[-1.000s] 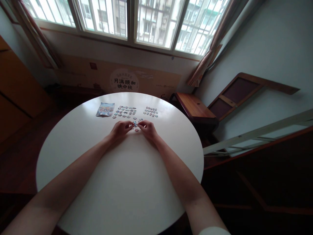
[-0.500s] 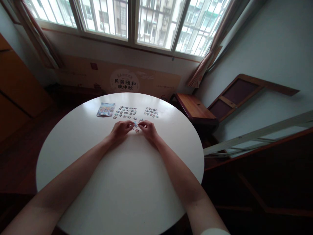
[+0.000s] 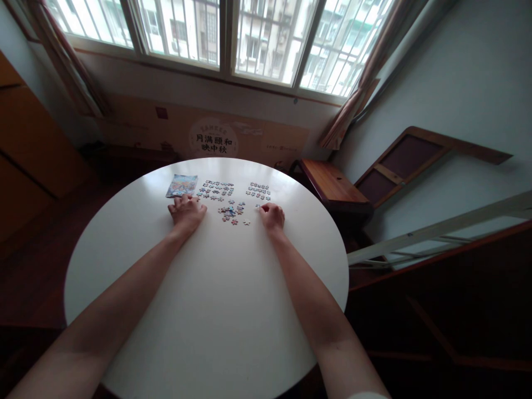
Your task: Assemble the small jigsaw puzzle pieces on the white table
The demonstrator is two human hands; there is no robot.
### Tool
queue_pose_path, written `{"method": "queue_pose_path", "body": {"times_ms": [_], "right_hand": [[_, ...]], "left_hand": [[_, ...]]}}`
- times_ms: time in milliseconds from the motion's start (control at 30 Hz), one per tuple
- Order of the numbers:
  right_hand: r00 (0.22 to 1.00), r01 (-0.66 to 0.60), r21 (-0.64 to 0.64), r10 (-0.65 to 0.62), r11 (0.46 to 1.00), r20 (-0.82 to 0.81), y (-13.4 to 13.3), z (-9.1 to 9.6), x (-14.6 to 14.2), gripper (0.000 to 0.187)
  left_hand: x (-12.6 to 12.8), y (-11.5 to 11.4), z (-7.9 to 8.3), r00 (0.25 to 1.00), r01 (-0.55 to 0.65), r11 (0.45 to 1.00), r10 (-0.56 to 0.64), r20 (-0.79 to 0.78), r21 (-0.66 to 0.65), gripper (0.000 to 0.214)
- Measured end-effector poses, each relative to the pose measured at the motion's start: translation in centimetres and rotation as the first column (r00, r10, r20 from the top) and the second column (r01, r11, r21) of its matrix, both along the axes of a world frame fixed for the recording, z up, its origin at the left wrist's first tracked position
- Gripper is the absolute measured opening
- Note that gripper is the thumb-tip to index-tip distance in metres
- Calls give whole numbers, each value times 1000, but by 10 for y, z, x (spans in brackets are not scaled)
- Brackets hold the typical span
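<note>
Small jigsaw pieces lie on a round white table. A loose cluster of pieces sits between my hands. Two neater groups lie farther back, a left group and a right group. My left hand rests on the table with curled fingers, just below a small picture card. My right hand is curled too, its fingertips touching a piece near the right group. Whether either hand holds a piece is hidden.
A cardboard box with printed characters stands under the window behind the table. A wooden bench or low table is at the right, with a framed wooden panel leaning on the wall. A wooden cabinet stands at the left.
Both hands have parted from the middle cluster, where they pinched pieces together. The left went left toward the picture card, the right went right toward the right group.
</note>
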State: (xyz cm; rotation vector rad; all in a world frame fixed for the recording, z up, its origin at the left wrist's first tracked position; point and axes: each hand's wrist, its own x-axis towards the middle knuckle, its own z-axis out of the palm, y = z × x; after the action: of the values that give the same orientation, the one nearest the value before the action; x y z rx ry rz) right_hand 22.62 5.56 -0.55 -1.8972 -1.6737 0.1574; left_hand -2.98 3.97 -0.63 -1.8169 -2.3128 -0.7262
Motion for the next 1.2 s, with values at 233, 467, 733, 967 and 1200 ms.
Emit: {"method": "queue_pose_path", "body": {"times_ms": [233, 467, 733, 967, 1200], "right_hand": [[998, -19, 11, 18, 1000, 68, -2, 0, -3, 15], [985, -151, 56, 145, 987, 94, -1, -3, -2, 17], [924, -286, -59, 291, 957, 249, -6, 1, -6, 32], [876, -344, -143, 372, 928, 308, -2, 0, -9, 42], [888, -343, -186, 382, 921, 255, 13, 0, -14, 39]], "left_hand": [[7, -4, 1, 988, 140, 990, -139, -60, 12, 31], [6, -3, 0, 997, 73, 997, -73, -8, 33, 29], [2, 5, 0, 991, 97, 994, -92, 102, -44, 23], [2, 8, 0, 968, 187, 980, -174, 179, -62, 23], [-3, 16, -7, 854, 420, 904, -425, 299, 86, 18]]}}
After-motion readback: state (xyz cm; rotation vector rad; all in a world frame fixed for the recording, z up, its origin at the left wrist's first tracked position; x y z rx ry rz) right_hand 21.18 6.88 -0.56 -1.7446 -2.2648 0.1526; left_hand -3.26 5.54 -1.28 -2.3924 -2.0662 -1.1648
